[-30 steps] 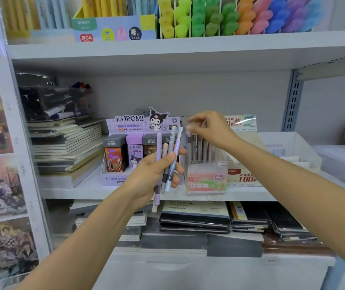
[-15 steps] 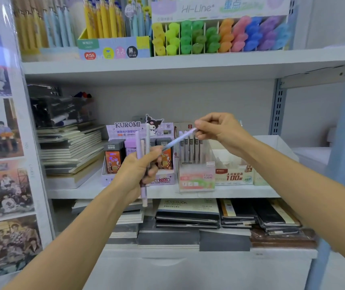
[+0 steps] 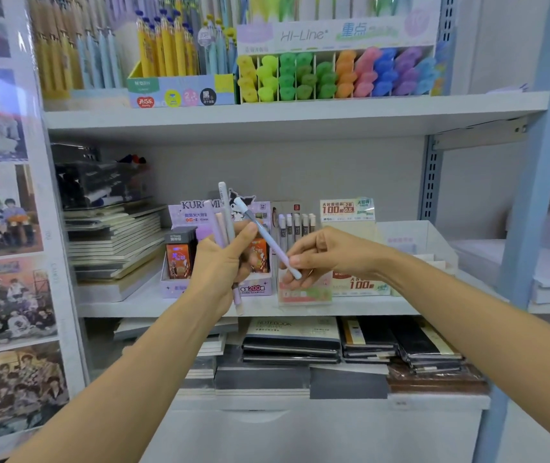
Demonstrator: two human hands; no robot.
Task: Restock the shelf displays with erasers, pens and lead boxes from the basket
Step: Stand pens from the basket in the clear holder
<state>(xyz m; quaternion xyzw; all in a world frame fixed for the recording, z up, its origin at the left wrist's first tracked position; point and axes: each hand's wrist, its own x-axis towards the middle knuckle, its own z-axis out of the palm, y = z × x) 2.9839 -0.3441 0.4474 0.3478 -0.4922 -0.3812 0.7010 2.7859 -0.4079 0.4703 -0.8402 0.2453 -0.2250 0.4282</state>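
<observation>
My left hand [image 3: 221,262] grips a small bunch of pastel pens [image 3: 223,215] upright in front of the middle shelf. My right hand [image 3: 320,255] pinches one pale blue and lilac pen [image 3: 265,237] near its lower end; the pen slants up to the left, its cap close to my left thumb. Behind my hands stand the purple Kuromi lead-box display [image 3: 260,289] and a clear pen display box [image 3: 303,292] with several pens upright in it. The basket is out of view.
A cream lead display box [image 3: 360,285] and a white empty tray [image 3: 423,235] stand to the right. Stacked notebooks [image 3: 113,242] fill the shelf's left side. Highlighters [image 3: 333,75] and pens line the upper shelf; dark notebooks [image 3: 293,342] lie below.
My right hand has drawn the blue pen out of the left hand's bunch and come lower and nearer to me. The view has tilted up, showing more of the upper shelf.
</observation>
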